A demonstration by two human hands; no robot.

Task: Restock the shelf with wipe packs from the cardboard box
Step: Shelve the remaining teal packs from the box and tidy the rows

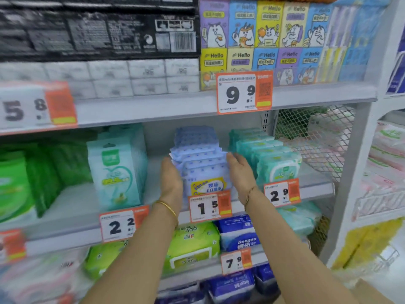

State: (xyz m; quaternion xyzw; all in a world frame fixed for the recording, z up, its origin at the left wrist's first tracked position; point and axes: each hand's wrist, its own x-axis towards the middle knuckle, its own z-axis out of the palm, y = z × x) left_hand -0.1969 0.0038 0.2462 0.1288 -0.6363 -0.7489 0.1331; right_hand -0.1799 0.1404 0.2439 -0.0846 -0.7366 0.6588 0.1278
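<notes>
Left hand [172, 183] and right hand [240, 174] clamp the blue wipe packs [200, 159] between flat palms on the shelf [315, 189]; push evenly back, keeping the row upright, clear of the teal packs [269, 154] right of the right hand.

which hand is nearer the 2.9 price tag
Right. The right hand sits just left of and above the 2.9 price tag, while the left hand is beyond the blue wipe packs, farther left.

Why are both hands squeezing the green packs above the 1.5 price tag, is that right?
Not quite. The head view shows the left hand and right hand pressing on either side of the blue wipe packs, not green ones, above the 1.5 price tag.
</notes>
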